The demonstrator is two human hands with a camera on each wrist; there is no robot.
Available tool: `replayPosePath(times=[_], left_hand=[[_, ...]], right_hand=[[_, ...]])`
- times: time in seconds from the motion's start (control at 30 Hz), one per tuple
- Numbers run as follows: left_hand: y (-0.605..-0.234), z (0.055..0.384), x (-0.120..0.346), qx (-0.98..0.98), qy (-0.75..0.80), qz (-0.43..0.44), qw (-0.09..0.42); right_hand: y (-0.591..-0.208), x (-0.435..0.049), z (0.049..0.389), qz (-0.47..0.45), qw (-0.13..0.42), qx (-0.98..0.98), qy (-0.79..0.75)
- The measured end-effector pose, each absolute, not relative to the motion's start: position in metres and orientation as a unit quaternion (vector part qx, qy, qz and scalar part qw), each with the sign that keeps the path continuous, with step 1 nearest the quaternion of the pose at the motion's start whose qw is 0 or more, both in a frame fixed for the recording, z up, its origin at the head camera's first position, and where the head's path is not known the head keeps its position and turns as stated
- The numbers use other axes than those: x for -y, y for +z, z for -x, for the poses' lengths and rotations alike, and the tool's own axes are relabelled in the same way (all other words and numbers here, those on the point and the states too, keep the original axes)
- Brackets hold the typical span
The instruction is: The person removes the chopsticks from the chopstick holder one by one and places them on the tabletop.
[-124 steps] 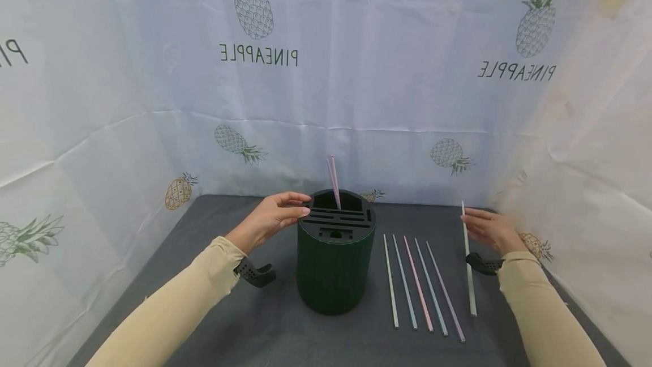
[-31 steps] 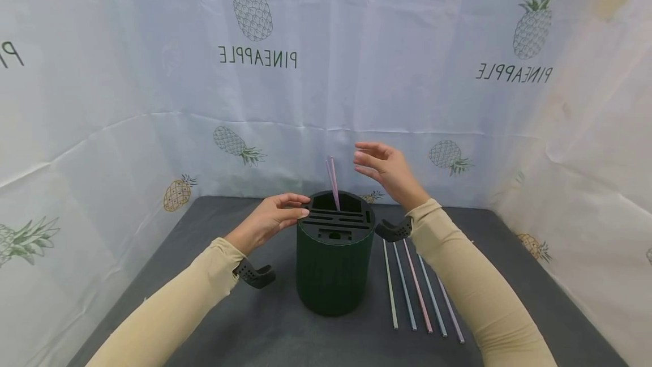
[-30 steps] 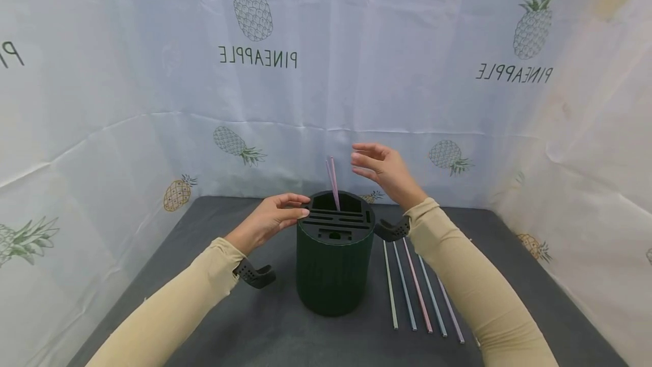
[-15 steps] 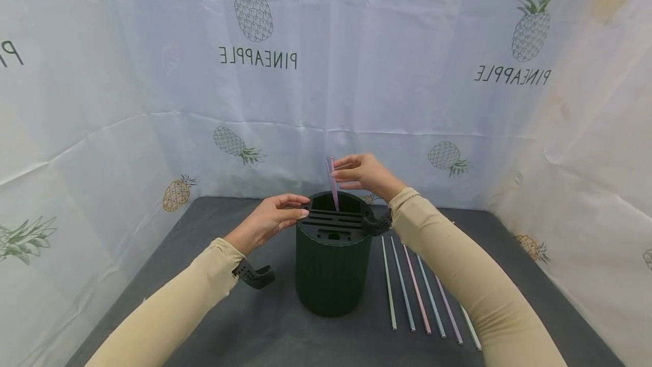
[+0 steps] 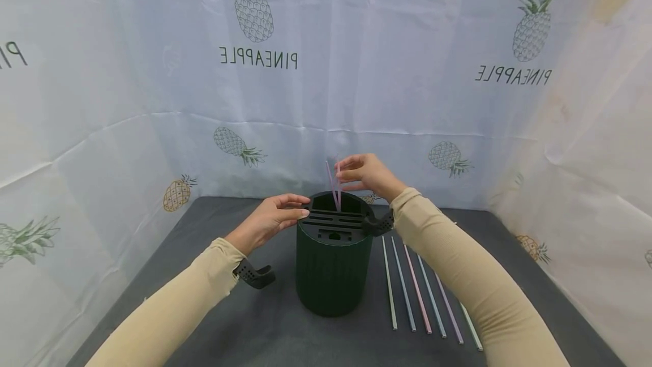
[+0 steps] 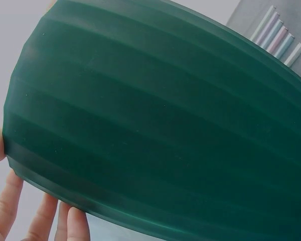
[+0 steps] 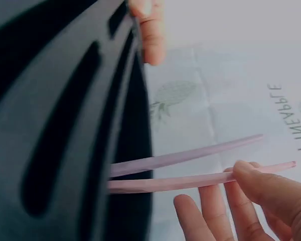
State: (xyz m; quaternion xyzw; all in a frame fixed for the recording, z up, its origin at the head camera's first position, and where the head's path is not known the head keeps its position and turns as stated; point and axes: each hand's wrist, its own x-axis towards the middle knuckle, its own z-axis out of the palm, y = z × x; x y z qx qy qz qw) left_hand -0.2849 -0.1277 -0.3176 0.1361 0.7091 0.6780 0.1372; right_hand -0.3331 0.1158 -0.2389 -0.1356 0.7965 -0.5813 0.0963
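Observation:
A dark green utensil holder [image 5: 332,279] with a slotted black top stands upright on the table. My left hand [image 5: 270,218] grips its left rim, thumb on the top edge and fingers along the side. Two chopsticks lean in the large rear opening. My right hand [image 5: 369,177] pinches the pink chopstick [image 7: 190,182] near its upper end, between thumb and fingers. Beside it the purple chopstick [image 7: 190,154] stands untouched. The lower ends of both are hidden inside the holder.
Several pastel chopsticks lie side by side right of the holder, among them a pink one [image 5: 417,290] and a pale one [image 5: 471,327]; my right sleeve [image 5: 458,259] covers parts of some. A pineapple-print curtain [image 5: 407,72] surrounds the dark table [image 5: 234,327].
My right hand has come from the pale chopstick at the far right to the holder and taken hold of the pink chopstick, whose top has shifted right. The left hand stays in place.

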Motion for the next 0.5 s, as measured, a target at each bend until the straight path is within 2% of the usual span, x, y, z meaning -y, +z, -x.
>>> replayPosePath(times=[0.2, 0.5], left_hand=[[-0.318, 0.285, 0.127, -0.711, 0.677, -0.134, 0.135], [-0.318, 0.284, 0.128, -0.71, 0.678, -0.138, 0.135]], right_hand=[[-0.221, -0.125, 0.327, 0.147, 0.035, -0.758, -0.635], [-0.181, -0.151, 0.316, 0.165, -0.109, -0.642, -0.741]])
